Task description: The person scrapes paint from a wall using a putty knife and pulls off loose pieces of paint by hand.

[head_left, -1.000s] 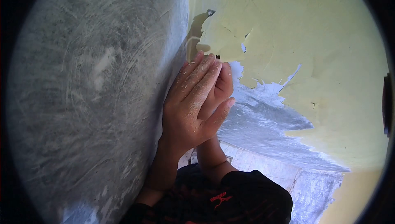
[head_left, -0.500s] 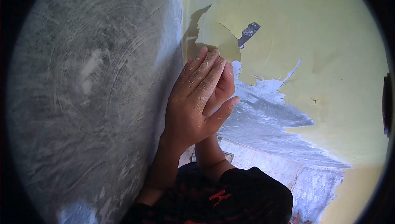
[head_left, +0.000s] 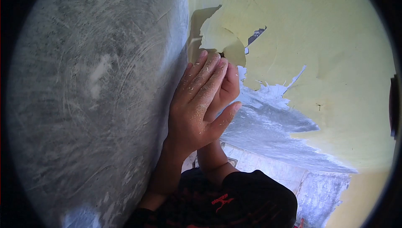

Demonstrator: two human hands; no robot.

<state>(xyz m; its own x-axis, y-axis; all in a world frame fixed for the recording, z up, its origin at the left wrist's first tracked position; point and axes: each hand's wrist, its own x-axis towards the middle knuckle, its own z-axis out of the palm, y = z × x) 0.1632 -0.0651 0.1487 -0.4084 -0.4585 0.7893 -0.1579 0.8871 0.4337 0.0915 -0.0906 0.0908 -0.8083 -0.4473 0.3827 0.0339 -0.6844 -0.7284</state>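
Note:
My left hand (head_left: 190, 104), back towards me and dusted with pale flakes, lies with outstretched fingers over my right hand. Behind it, my right hand (head_left: 228, 86) shows only curled fingers, closed round something hidden. A small dark tip (head_left: 222, 55) shows just above the fingertips. Right above it, a loose flap of yellow paint (head_left: 224, 33) stands out from the yellow wall (head_left: 318, 31) and casts a shadow to its left. Bare grey plaster (head_left: 272, 112) with a ragged paint edge lies right of the hands.
A rough grey wall (head_left: 96, 102) fills the left side and meets the yellow wall in a corner. A dark object (head_left: 393, 106) is at the far right edge. Pale tiles (head_left: 251, 159) show below, beside my black shirt (head_left: 259, 198). A small mark (head_left: 319, 107) dots the yellow wall.
The paint flap has shifted slightly, and the dark gap at its right looks narrower. The hands sit slightly lower, and the dark tip above the fingers now shows more.

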